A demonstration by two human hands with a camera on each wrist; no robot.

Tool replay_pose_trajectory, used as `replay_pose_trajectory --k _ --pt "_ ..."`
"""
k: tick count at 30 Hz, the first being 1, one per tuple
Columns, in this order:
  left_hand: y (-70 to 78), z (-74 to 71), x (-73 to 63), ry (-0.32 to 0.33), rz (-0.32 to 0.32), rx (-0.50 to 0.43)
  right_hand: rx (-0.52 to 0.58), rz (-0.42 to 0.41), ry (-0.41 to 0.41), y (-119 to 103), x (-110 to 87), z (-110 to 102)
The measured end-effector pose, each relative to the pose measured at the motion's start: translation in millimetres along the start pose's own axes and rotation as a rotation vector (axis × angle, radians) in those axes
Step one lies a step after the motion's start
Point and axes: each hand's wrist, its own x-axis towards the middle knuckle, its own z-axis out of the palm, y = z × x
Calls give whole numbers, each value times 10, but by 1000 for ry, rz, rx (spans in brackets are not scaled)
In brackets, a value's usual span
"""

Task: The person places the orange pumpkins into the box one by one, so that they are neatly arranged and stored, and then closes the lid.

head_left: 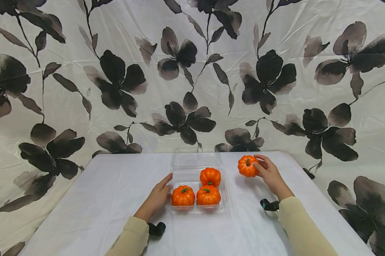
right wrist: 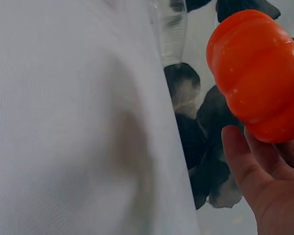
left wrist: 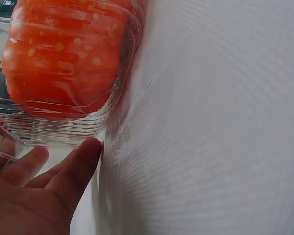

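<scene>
Pale yellow sleeves reach in along the bottom of my head-camera feed, the left sleeve [head_left: 128,236] and the right sleeve [head_left: 304,227] both over a table [head_left: 115,199] draped in white cloth. One black wrist camera [head_left: 157,230] sits beside the left cuff; another black wrist camera [head_left: 269,205] sits beside the right.

The person's right hand [head_left: 270,176] pinches a glossy orange pumpkin [head_left: 247,168] between thumb and fingers, holding it above the cloth, to the right of a clear plastic container [head_left: 225,199] and apart from it — its green stem is turned toward my head camera. In my right wrist view, the digits show slightly apart, set against the underside of the ribbed fruit.

The left hand [head_left: 158,195] is at the container's left side, its fingers extended and parted. From the left wrist I see a fingertip meeting the container's clear edge, just beside a pumpkin that shows yellow flecks through the plastic.

Inside the container I count three more: a near-left pumpkin [head_left: 183,197], a near-right pumpkin [head_left: 208,197] and a far-right pumpkin [head_left: 210,175] directly behind it — so close in line that I cannot tell whether those two touch. The container's transparent lid [head_left: 197,160] is folded back on the far side. Behind the table hangs a pale backdrop [head_left: 224,96] printed with black and grey flowers.
</scene>
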Motion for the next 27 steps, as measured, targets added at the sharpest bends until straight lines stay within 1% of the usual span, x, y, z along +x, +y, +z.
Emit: replay_pose_trajectory --k 6,12,14,21,27 --pt "-6 -2 1 -4 0 -3 -15 -33 -30 -61 -7 61" --pt "-18 -6 11 -9 -7 -2 -37 -85 -55 -143 -31 111" --pt "-20 -9 15 -12 -8 -1 -40 -92 -59 -171 -41 127" --pt "-26 -18 28 -22 -9 -17 10 -118 -76 -268 -58 190" --pt "-38 -17 35 -28 -13 -21 -14 -128 -99 -325 -62 238"
